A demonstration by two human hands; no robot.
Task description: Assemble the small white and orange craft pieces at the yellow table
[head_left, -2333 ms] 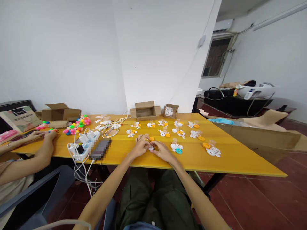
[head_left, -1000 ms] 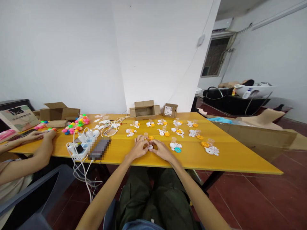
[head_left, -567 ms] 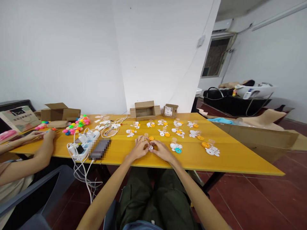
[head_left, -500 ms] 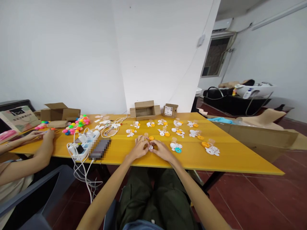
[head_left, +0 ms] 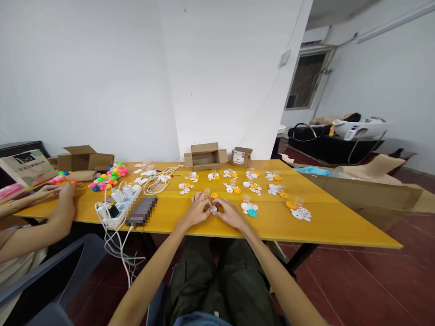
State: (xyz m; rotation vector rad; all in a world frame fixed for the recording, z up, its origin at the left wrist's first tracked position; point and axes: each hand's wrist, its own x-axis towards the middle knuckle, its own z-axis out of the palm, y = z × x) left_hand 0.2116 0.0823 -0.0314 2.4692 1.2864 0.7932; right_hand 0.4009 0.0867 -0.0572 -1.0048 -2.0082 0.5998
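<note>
White walls and a red tiled floor frame a long yellow table [head_left: 326, 226]. Nearest its front edge, the left hand [head_left: 196, 210] and the right hand [head_left: 231, 213] meet over a small white piece [head_left: 214, 209], fingertips of both pinched on it so it sits between them, touching or just above the tabletop. Right of that piece lies a teal ring [head_left: 252, 213] with white parts, and further right an orange ring [head_left: 291, 204] beside more white parts. Left of the piece sit a dark flat device [head_left: 142, 211] and a white power strip [head_left: 115, 209] with trailing cords. Behind the piece, rows of small white and orange parts [head_left: 234, 186] spread out. Beyond them stand two open cardboard boxes [head_left: 205, 156]. Far left, another person's hand [head_left: 66, 192] rests near coloured balls [head_left: 108, 176].
</note>
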